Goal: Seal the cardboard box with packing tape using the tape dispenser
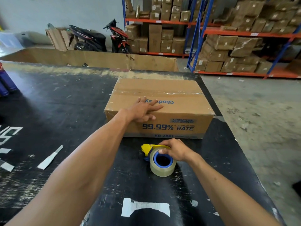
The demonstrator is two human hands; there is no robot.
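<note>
A brown cardboard box [162, 98] with blue print lies on the black table [65, 111], its flaps closed and clear tape along the top seam. My left hand [143, 110] rests flat on the box's near top edge, fingers spread. In front of the box, a yellow and blue tape dispenser [161, 159] with a roll of clear tape lies on the table. My right hand [175, 150] grips it from the right, fingers over the roll and the yellow frame.
A large open cardboard bin [97, 59] stands beyond the table. Blue cans [6, 85] sit at the far left edge. Shelving with several boxes [236, 46] fills the right. The table's right edge [228, 136] drops to concrete floor. Two scooters [104, 38] are parked behind.
</note>
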